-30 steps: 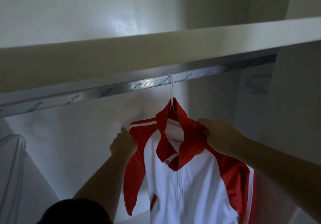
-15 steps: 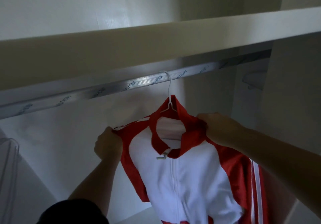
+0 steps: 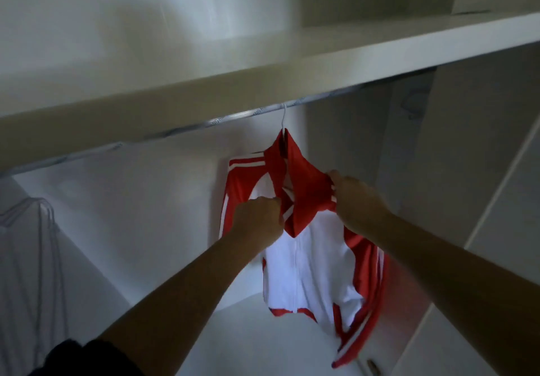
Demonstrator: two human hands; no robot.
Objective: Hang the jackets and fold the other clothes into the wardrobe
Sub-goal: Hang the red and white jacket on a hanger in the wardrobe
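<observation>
- Jacket [image 3: 309, 259], red and white, hangs from a thin white hanger [image 3: 283, 117] inside the wardrobe [image 3: 146, 229]. The hanger's hook sits over the metal rail [image 3: 233, 117], right of the rail's middle.
- The rail runs just under the shelf [image 3: 292, 77] and slopes up to the right in this view.
- Jacket's long axis is near vertical: collar [image 3: 306, 188] at top under the hook, red hem [image 3: 280, 311] at bottom. The lower part swings a little to the right.
- Front faces the camera, with the zip line [image 3: 295, 273] running down the white chest panel. The striped red sleeves hang at either side.
- Left hand [image 3: 258, 219]: fingers curled, gripping the front fabric just left of the collar opening.
- Right hand [image 3: 356, 200]: fingers curled round the red fabric at the collar's right side, by the shoulder. The fabric is pulled taut between the two hands.
- Both forearms reach up from below, and a dark sleeve [image 3: 87, 358] shows at bottom left.
- Spare wire hangers [image 3: 35, 229] hang at far left, well apart from the jacket. Blurred, so count cannot be told.
</observation>
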